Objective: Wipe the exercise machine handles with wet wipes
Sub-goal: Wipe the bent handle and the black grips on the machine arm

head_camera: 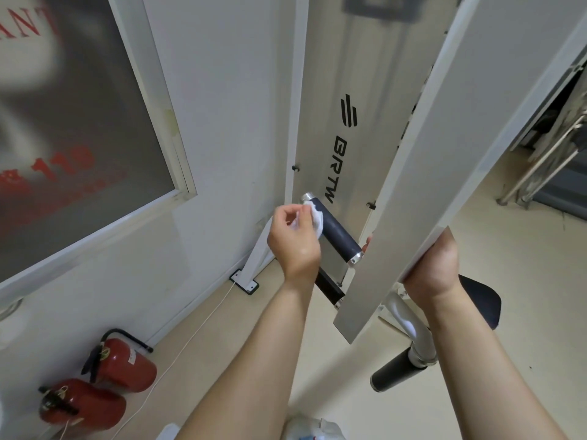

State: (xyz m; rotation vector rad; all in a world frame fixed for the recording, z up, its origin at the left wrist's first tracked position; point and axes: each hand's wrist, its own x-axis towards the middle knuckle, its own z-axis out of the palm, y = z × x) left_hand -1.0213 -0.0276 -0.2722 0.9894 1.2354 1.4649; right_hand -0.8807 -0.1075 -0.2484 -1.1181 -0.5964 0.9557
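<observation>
A dark padded handle (336,231) with silver end caps sticks out from a white lever arm (444,154) of the exercise machine. My left hand (293,241) presses a white wet wipe (316,217) against the handle's upper end, fingers curled around the wipe. My right hand (432,268) grips the lower edge of the lever arm from behind; most of its fingers are hidden by the arm, with fingertips showing beside the handle's lower cap. A second dark handle (397,371) hangs lower right.
The machine's silver column (343,122) with black lettering stands against the white wall. A black seat pad (482,300) sits at right. Two red fire extinguishers (104,385) lie on the floor at lower left. A white cord (190,338) runs along the floor.
</observation>
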